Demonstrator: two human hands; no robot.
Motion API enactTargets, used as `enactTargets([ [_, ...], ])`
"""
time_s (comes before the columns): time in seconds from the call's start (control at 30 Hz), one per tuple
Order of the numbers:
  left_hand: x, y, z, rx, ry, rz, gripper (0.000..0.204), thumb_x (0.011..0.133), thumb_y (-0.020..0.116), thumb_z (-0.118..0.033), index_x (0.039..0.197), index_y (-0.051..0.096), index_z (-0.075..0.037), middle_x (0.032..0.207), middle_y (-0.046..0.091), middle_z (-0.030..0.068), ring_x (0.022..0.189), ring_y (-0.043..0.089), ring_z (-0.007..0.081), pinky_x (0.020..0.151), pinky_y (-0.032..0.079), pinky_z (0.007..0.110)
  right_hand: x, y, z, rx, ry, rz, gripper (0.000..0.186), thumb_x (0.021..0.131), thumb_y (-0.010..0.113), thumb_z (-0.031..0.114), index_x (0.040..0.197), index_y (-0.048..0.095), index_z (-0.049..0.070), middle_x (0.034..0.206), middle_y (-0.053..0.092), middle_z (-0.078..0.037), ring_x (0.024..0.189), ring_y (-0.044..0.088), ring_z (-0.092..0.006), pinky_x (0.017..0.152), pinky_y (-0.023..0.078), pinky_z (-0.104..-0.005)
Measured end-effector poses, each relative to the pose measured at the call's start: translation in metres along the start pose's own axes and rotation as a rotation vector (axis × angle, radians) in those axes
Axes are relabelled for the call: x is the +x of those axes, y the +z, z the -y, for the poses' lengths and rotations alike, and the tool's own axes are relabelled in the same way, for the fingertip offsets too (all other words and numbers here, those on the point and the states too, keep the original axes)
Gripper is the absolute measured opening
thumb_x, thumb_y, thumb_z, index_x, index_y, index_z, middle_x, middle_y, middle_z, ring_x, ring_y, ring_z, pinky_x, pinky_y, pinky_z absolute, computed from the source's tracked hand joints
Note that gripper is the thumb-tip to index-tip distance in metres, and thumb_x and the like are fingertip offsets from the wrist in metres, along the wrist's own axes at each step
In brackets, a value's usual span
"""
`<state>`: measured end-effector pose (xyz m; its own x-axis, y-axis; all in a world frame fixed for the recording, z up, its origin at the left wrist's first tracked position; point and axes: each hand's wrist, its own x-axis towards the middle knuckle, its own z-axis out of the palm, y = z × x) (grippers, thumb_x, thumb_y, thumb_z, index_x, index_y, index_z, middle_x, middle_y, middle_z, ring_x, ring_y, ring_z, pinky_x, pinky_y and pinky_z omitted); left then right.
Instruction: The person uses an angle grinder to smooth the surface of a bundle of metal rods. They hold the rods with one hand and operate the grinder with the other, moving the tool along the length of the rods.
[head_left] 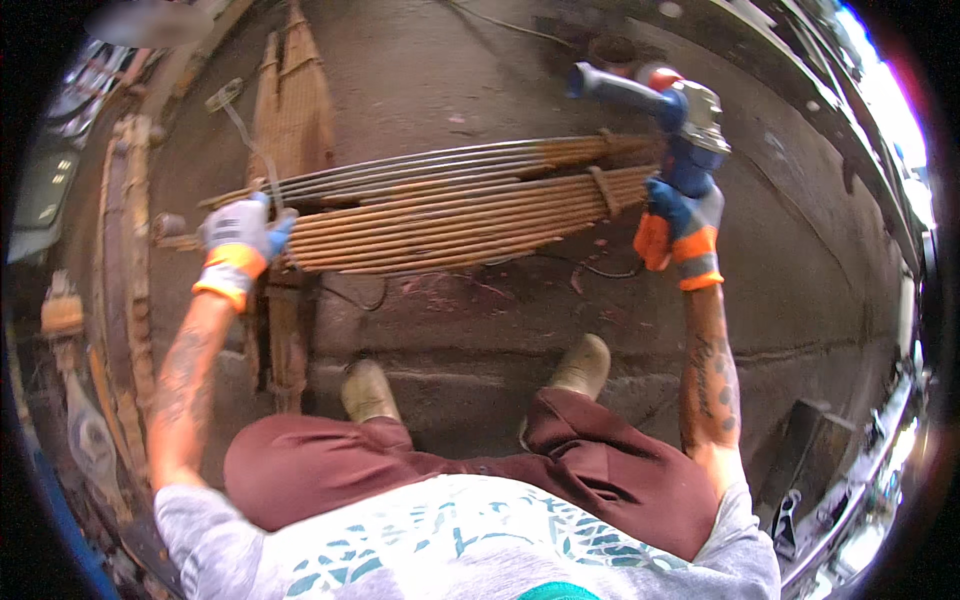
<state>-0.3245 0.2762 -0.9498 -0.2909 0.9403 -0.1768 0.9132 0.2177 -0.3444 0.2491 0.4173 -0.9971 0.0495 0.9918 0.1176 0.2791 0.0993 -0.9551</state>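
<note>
My left hand (248,232), in a grey and blue glove with an orange cuff, is closed at the left end of a rusty leaf spring pack (430,225). A thin light cord runs down to that hand. In my right hand (690,222), gloved the same way, is a blue and silver angle grinder (692,130), raised at the right end of the springs. Its side handle points left; its disc is blurred and mostly hidden. Bare grey metal shows along the upper leaves, while the lower ones are brown with rust. Both packs lie crosswise before me.
Wooden planks (290,100) lie under the left end of the springs. More timber (128,230) runs along the left. A dark cable (600,270) lies on the floor (480,310) behind the springs' near edge. My shoes (582,368) stand close. Metal parts line the right side.
</note>
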Motion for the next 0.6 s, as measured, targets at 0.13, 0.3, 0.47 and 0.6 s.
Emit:
enactTargets([
  [0.13,0.02,-0.057,-0.051,-0.439,0.443,-0.416,0.06,0.092,0.078,-0.047,0.131,0.065,-0.003,0.12,0.071,0.0206,0.112,0.071,0.0345,0.096,0.057,0.044,0.005,-0.026,-0.014,-0.321,-0.163,-0.022,0.044,0.072,0.095,0.018,0.105,0.07,0.003,0.092,0.077,-0.007,0.08,0.072,-0.0165,0.076,0.06,-0.0346],
  [0.3,0.021,-0.079,-0.205,-0.899,0.574,-0.174,0.104,0.077,0.087,-0.06,0.157,0.045,-0.008,0.158,0.048,0.0241,0.147,0.047,0.0408,0.121,0.042,0.05,-0.001,-0.008,-0.045,-0.551,-0.199,-0.032,0.053,0.068,0.095,0.028,0.11,0.07,0.007,0.095,0.078,-0.015,0.084,0.076,-0.0285,0.078,0.06,-0.0409],
  [0.47,0.022,-0.067,-0.323,-1.148,0.366,0.038,0.055,0.08,0.082,-0.044,0.12,0.071,-0.007,0.114,0.074,0.0237,0.107,0.073,0.041,0.095,0.057,0.049,-0.001,-0.007,-0.036,-0.688,-0.207,-0.02,0.05,0.074,0.09,0.03,0.115,0.07,0.01,0.099,0.078,-0.019,0.093,0.078,-0.0367,0.08,0.06,-0.0444],
  [0.6,0.033,-0.038,-0.359,-1.06,0.247,0.157,0.035,0.084,0.075,-0.039,0.112,0.078,-0.019,0.103,0.079,0.0176,0.1,0.075,0.039,0.09,0.058,0.05,0.009,0.0,-0.057,-0.758,-0.249,0.141,0.052,0.076,0.088,0.037,0.118,0.07,0.012,0.098,0.077,-0.021,0.095,0.075,-0.0419,0.08,0.06,-0.0471],
])
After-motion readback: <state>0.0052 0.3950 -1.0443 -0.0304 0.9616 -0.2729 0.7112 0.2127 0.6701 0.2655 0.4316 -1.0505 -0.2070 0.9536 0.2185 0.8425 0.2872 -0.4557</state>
